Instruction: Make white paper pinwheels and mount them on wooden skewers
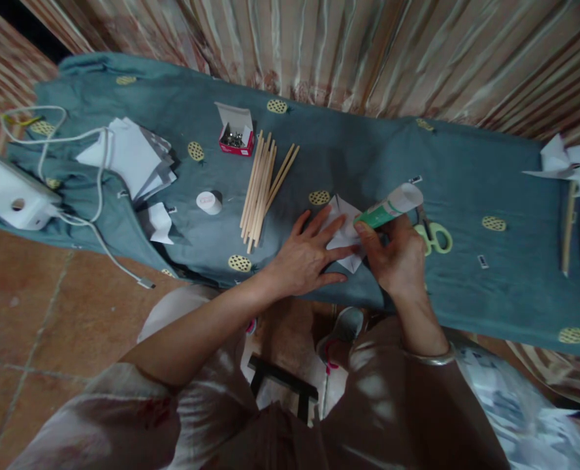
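Note:
My left hand [306,256] lies flat with fingers spread on a folded white paper piece [345,236] on the blue-green cloth [368,156]. Closed around a green and white glue stick [388,207], my right hand [396,256] tilts the stick's lower end down onto the paper. Just right of that hand lie green-handled scissors [434,236], partly hidden behind it.
A bundle of wooden sticks [263,186] lies left of the paper, with a small red box of pins [236,134], a white cap [208,202], a stack of white papers [130,156], a white device with cable [10,192], and more sticks and paper [577,196] at far right.

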`<state>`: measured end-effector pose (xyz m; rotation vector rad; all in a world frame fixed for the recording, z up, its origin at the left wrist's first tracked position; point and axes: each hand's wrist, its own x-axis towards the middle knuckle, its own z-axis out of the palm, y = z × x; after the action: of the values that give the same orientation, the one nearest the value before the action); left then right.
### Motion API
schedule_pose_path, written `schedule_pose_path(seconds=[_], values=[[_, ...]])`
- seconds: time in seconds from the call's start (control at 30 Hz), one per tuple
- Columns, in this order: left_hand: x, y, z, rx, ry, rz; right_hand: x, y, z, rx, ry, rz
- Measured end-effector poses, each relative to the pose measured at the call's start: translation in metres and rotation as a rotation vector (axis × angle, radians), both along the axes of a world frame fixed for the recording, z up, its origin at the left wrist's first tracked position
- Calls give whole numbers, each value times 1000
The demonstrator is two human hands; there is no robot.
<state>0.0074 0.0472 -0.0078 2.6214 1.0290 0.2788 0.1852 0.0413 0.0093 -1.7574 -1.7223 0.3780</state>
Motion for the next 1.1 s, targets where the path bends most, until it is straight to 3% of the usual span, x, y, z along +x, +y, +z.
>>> schedule_pose_path(seconds=[0.63, 1.1], values=[[-1, 1, 1, -6, -15, -1, -6, -1, 2, -60, 32, 88], [-1, 2, -3, -32, -46, -6, 6, 0, -1, -45, 51, 25]])
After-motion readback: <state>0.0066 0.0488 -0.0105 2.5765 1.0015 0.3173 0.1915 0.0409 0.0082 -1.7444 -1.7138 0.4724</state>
